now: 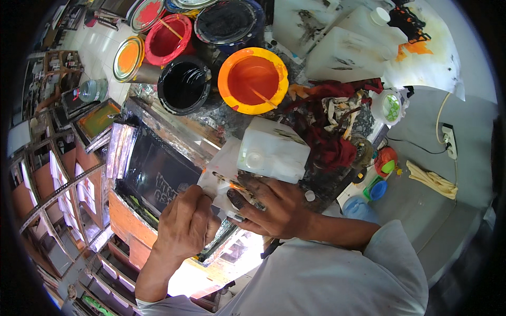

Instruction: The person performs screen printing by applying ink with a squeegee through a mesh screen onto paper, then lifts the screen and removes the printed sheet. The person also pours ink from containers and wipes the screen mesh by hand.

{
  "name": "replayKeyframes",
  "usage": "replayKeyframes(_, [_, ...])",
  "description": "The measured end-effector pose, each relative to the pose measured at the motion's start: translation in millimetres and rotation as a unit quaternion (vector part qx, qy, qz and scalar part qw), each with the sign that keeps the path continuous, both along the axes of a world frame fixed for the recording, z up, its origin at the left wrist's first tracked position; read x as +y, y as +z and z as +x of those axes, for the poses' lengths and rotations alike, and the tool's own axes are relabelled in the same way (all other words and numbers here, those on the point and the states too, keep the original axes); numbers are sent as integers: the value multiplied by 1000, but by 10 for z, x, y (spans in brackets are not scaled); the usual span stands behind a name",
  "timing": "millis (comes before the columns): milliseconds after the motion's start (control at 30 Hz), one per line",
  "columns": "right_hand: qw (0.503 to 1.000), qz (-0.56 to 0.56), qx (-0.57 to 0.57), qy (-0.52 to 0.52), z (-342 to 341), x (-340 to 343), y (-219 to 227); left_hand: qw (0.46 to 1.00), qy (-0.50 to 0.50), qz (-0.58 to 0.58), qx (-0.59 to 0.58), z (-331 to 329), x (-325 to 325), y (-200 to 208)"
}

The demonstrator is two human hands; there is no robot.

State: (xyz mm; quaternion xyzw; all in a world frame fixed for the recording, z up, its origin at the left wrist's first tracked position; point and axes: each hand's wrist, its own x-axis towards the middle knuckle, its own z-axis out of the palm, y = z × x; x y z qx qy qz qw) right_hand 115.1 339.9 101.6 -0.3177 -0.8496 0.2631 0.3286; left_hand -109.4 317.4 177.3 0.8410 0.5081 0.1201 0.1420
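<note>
A whitish plastic jug [220, 167], smeared with orange and black, is between my hands at the middle of the view. My right hand [274, 204], its fingertips stained black, grips the jug from the right side. Against its near left end, my left hand [184, 221] is closed with curled fingers. What those fingers pinch, perhaps a cap or the jug's edge, is hidden. Just beyond my right hand stands a second translucent jug [276, 150] with a round white cap. A loose white cap [309, 196] lies to the right of my right hand.
Open paint tubs, orange [282, 79], black [184, 85] and red [168, 39], stand at the back. Dark red rags [332, 150] cover the table's right part. Larger jugs [345, 55] stand far right. A dark printing screen [158, 163] leans left of my hands.
</note>
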Motion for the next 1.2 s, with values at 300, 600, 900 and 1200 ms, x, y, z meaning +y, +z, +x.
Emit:
replayKeyframes(300, [996, 47, 51, 52, 365, 45, 125, 992, 98, 35, -67, 41, -175, -122])
replayKeyframes(600, [996, -14, -53, -68, 351, 504, 32, 954, 243, 109, -140, 198, -329, -230])
replayKeyframes(900, [994, 42, -93, 37, 420, 651, 240, 960, 273, 49, -26, 659, -31, -71])
replayKeyframes(1200, [998, 49, 42, 1, 476, 552, -127, 911, 381, -9, -155, 868, -246, -221])
